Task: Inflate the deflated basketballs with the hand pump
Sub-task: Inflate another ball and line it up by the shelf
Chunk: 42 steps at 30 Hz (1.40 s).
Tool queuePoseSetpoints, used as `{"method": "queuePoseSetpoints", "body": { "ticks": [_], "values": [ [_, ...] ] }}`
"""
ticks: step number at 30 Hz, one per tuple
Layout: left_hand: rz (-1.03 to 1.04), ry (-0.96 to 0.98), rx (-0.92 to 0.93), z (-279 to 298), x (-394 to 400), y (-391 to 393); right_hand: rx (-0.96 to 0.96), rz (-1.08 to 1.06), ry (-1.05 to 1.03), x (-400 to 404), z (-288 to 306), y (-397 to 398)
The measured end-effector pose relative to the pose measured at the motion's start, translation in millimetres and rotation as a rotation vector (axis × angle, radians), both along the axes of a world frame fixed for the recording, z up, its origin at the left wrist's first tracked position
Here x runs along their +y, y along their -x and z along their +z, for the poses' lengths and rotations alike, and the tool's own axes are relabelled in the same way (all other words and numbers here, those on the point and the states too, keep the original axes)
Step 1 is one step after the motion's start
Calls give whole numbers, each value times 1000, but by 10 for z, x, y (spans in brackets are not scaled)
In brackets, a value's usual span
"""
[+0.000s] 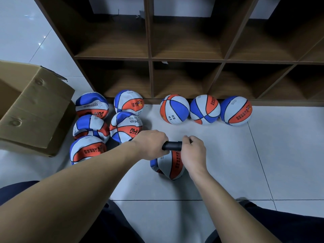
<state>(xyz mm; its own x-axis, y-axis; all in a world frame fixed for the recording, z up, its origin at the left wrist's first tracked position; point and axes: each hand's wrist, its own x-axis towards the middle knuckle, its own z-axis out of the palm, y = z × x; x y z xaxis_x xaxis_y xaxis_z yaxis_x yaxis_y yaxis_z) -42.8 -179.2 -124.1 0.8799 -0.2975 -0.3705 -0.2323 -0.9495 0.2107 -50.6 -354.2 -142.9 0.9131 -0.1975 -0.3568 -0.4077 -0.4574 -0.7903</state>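
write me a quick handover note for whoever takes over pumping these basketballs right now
Left hand and right hand both grip the black pump handle, fingers curled round it.
The pump stands over the ball being filled, on the floor between the knees.
Done, by their round look: three balls in a row by the shelf base.
Left: five dented balls beside the cardboard box, plus the current one.
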Motion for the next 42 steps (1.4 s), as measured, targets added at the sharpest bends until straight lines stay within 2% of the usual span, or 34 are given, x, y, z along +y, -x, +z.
{"method": "queuePoseSetpoints", "body": {
  "ticks": [4,8,11,17,26,35,42],
  "values": [
    [25,-2,-31,7,43,-37,4,4,24,-235,73,-161],
    [77,-28,36,-19,232,-78,79,-209,-47,-605,122,-373],
    [53,-27,72,-50,243,-64,144,-288,-118,-692,88,-381],
    [46,-55,-1,-32,153,-62,56,-337,-107,-529,62,-311],
    [45,-26,-25,30,97,-55,-36,-261,-80,-262,106,-200],
    [-14,-52,-39,47,42,-18,-15,-117,-41,-61,49,-16],
    [-40,-57,-51,59,-19,-10,-10,-95,-46,53,16,62]
  ]
}}
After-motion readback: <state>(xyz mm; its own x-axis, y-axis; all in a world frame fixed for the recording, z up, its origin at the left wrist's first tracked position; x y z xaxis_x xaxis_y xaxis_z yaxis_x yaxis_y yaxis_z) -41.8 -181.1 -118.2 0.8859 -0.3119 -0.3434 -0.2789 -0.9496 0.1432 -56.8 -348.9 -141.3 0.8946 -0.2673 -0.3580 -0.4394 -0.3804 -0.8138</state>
